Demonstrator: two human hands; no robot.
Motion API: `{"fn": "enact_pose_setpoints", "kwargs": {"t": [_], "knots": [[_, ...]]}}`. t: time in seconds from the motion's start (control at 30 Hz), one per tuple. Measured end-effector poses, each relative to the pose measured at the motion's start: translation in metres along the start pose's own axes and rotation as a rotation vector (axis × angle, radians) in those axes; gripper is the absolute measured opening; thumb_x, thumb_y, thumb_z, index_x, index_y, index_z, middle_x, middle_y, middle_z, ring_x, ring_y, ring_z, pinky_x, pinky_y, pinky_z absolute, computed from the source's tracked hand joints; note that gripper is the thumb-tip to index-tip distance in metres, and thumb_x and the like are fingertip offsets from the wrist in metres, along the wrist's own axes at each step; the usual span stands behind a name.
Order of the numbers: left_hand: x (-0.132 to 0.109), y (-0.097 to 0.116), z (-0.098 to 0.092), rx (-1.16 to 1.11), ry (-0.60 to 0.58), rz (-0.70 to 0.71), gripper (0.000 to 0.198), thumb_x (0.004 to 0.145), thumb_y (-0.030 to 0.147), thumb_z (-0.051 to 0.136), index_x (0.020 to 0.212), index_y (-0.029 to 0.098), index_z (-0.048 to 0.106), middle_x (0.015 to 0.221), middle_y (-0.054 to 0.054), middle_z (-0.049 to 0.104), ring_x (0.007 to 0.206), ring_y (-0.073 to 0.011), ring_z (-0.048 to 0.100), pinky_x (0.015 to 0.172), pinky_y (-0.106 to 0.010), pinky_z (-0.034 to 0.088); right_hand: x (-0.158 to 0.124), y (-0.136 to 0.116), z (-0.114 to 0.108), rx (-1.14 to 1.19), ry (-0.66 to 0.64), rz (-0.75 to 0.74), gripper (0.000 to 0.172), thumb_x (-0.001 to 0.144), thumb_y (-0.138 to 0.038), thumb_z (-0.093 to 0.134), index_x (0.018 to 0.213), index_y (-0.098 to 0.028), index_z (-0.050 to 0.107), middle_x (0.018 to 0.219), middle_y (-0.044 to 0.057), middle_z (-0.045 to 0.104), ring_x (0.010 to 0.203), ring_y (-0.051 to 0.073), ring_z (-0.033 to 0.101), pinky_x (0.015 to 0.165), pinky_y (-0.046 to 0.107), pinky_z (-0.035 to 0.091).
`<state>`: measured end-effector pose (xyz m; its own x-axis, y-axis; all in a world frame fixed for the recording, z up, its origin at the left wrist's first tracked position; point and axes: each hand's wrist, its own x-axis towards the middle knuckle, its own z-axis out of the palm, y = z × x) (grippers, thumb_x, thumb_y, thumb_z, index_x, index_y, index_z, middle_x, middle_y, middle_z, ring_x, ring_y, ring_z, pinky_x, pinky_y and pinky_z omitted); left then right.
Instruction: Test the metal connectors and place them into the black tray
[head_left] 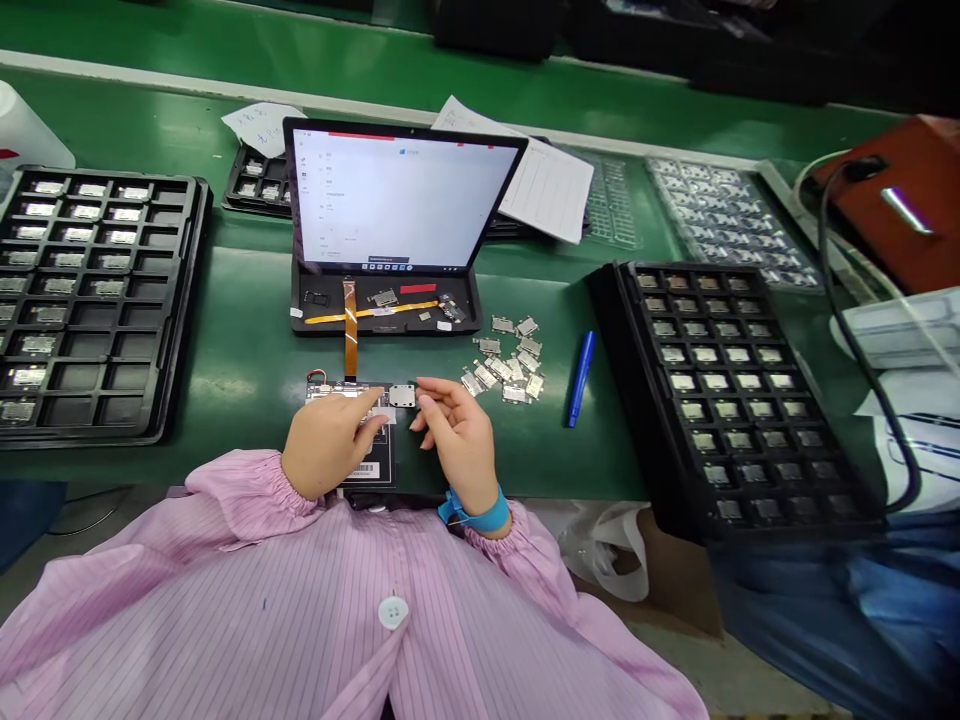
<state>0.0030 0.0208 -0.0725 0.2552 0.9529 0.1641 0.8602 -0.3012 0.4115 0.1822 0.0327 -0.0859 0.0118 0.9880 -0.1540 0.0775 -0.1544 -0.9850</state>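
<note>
My left hand [328, 437] lies over the test board [334, 391], its index finger stretched to the board's right end and the thumb apart below. At that end sits a small silver circuit module [403, 396]. My right hand [461, 440], a blue band on its wrist, has thumb and index finger at the module's right edge; its other fingers are curled. Below the board, partly under my left hand, is a black panel with a white barcode label [367, 470]. A brown ribbon cable [350, 335] runs from the board to the lit display screen [397, 200].
Several loose modules [502, 368] lie right of my hands, beside a blue marker [580, 380]. Black compartment trays of modules stand at left [169, 330] and right [622, 400]. Behind the screen are papers [555, 185]; a bagged tray [731, 215] lies at back right.
</note>
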Motion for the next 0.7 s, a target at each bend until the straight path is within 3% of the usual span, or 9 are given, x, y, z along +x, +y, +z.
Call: {"fn": "enact_pose_setpoints", "kwargs": {"t": [0.7], "knots": [[0.0003, 0.0003, -0.0017, -0.004, -0.014, -0.004, 0.029, 0.093, 0.031, 0.058, 0.117, 0.018, 0.065, 0.065, 0.0, 0.064, 0.064, -0.0175, 0.06, 0.061, -0.029, 0.039, -0.0015, -0.0061, -0.0001, -0.062, 0.008, 0.014, 0.026, 0.088, -0.035, 0.06, 0.107, -0.018, 0.064, 0.065, -0.002, 0.062, 0.048, 0.009, 0.052, 0.043, 0.021, 0.043]]}}
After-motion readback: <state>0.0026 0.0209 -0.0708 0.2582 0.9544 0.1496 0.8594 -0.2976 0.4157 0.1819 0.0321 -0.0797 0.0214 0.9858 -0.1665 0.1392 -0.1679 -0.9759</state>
